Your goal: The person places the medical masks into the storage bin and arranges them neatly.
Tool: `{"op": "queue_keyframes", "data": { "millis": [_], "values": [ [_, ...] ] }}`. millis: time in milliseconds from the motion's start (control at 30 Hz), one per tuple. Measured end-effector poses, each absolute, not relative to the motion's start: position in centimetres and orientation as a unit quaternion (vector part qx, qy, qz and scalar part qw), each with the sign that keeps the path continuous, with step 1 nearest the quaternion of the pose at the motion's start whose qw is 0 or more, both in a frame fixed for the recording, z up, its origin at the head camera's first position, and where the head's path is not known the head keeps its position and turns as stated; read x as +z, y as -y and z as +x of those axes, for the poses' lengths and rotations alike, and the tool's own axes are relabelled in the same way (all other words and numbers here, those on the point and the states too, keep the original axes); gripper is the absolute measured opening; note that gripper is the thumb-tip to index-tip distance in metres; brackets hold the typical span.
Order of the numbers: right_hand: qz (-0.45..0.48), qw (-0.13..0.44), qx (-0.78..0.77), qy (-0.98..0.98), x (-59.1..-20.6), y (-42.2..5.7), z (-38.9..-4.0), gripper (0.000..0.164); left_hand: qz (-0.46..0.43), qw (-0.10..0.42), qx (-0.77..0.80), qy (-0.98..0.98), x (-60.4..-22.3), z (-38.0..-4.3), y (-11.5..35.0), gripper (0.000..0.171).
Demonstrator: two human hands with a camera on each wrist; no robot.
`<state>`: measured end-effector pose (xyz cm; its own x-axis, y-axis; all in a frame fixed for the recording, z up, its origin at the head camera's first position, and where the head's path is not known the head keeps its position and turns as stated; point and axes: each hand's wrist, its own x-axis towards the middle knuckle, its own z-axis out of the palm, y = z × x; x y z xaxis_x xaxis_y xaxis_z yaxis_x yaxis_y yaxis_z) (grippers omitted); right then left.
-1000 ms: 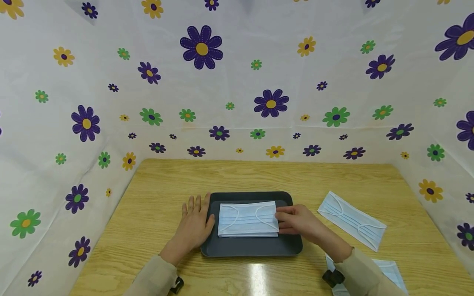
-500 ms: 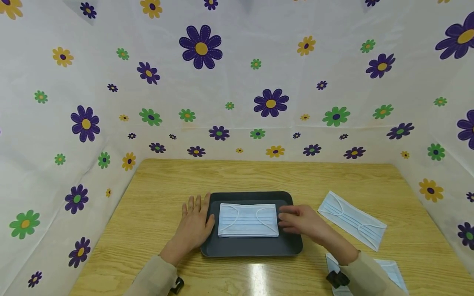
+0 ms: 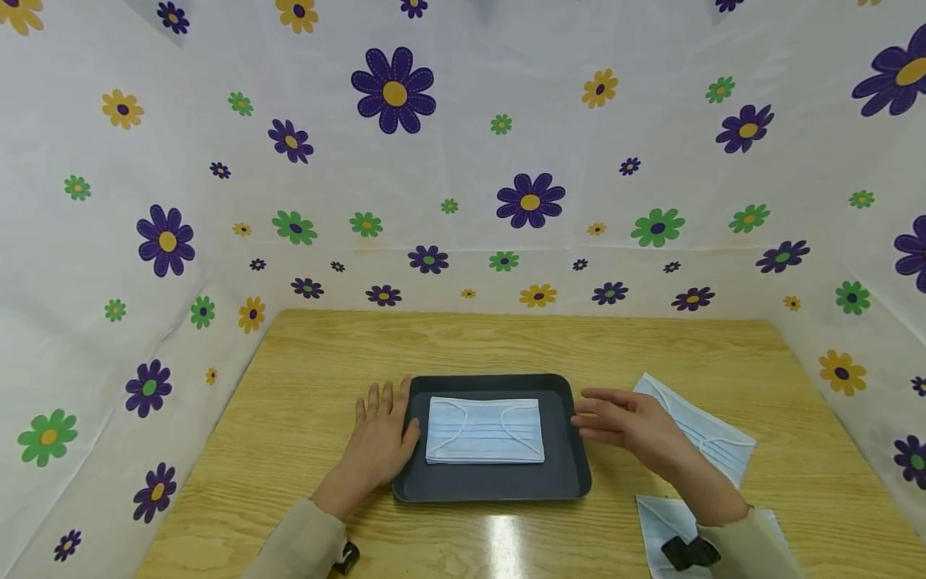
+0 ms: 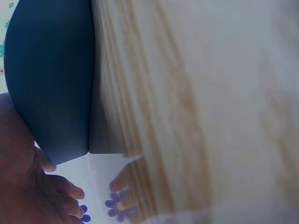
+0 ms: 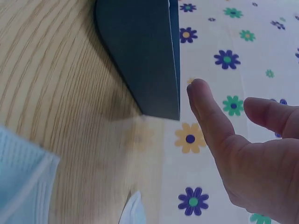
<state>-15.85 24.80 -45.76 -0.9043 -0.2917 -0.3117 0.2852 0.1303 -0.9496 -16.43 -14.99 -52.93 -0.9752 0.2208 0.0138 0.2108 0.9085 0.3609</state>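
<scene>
Right hand [image 3: 637,426]: fingers extended, unclamped, just beside the tray [image 3: 492,484].
Left hand [image 3: 379,441]: fingers straight, apart; touches the tray's left side.
Tray contents: mask stack [image 3: 485,432], flat.
Wooden table [image 3: 506,342]: bears tray; two loose masks [image 3: 727,450] right.
Backdrop [image 3: 463,153]: white, flower-printed.

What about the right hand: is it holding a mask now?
No, the right wrist view shows the right hand beside the tray with nothing in its grasp.

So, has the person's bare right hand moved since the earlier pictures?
Yes. In the head view, the right hand has moved rightward, from over the unmoved dark grey rectangular tray to near its right rim.
</scene>
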Motion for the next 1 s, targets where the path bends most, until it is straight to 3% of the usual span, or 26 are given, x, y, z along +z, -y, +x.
{"op": "queue_keyframes", "data": {
  "millis": [1000],
  "values": [
    [0.083,0.147,-0.607,-0.777,-46.8,-34.9,-14.4,0.068,0.108,0.018,0.187,-0.976,-52.9,-16.4,15.0,0.068]
  ]
}}
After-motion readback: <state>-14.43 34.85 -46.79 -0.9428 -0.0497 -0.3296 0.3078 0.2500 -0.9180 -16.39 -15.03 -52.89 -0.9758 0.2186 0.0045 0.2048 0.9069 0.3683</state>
